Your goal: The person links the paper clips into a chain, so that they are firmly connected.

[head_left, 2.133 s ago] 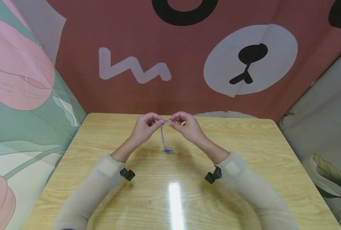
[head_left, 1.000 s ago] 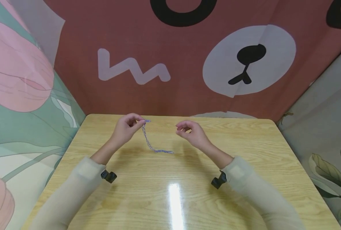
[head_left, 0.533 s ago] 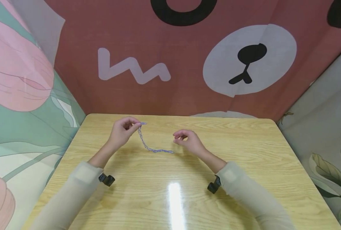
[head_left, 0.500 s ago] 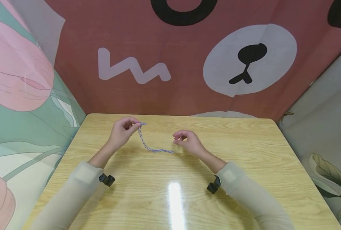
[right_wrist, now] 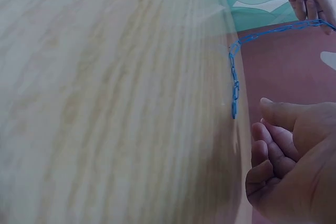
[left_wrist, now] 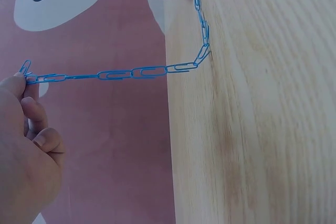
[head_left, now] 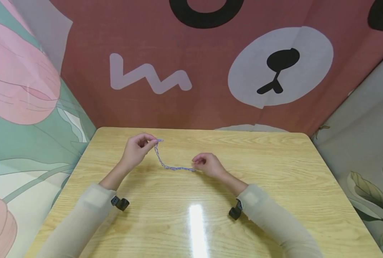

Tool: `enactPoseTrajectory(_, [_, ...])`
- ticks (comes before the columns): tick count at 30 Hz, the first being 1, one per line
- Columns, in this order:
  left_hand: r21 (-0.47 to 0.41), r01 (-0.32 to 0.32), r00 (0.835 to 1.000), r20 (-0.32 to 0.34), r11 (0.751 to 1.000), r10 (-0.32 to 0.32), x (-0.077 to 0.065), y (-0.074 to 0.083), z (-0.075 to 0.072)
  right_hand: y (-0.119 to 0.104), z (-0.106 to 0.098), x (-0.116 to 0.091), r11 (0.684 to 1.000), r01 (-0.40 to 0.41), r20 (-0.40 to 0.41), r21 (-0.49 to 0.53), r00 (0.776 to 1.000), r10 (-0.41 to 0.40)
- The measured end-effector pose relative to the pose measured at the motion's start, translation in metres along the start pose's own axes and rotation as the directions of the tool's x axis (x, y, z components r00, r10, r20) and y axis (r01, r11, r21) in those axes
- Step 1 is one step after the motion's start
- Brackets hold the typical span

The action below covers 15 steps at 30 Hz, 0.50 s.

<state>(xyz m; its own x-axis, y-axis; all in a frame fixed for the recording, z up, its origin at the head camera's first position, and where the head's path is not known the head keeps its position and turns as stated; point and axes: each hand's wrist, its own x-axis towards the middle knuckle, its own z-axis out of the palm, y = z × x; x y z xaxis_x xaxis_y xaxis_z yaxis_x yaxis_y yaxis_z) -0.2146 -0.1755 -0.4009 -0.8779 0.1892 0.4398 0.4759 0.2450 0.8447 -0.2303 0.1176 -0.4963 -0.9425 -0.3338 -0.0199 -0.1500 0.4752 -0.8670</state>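
A chain of linked blue paper clips [head_left: 175,168] runs between my hands. My left hand [head_left: 136,149] pinches its upper end between thumb and index finger, with one clip poking out past the fingertips. From there the chain [left_wrist: 149,71] slopes down, bends, and its far part lies along the table. My right hand [head_left: 210,165] is low over the table, right by the lying end of the chain. In the right wrist view, the right hand [right_wrist: 294,161] has loosely bent fingers, thumb apart from the index finger, and nothing between them; the chain's end clip [right_wrist: 234,110] is just beyond.
The light wooden table [head_left: 165,222] has a glossy light reflection near its front. A reddish-brown cloth [head_left: 207,107] with a printed bear face hangs behind it. A floral cloth [head_left: 23,150] covers the left side. Small black cameras [head_left: 120,203] sit at both wrists.
Both hands were together at the chain's upper end; the left drew it leftward and the chain straightened out. The right let go, then came down toward the lying end.
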Motion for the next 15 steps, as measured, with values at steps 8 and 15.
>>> enactPoseTrajectory(8, [0.001, 0.000, 1.000, 0.007, 1.000, 0.000, -0.001, -0.001, -0.001, 0.006, 0.009, 0.002, 0.998, -0.037, -0.027, -0.056, 0.999, 0.035])
enactPoseTrajectory(15, [-0.005, 0.002, 1.000, 0.006, 1.000, -0.002, -0.001, -0.002, 0.000, 0.006, 0.013, 0.004, 0.986, -0.014, -0.036, -0.165, 0.999, 0.008])
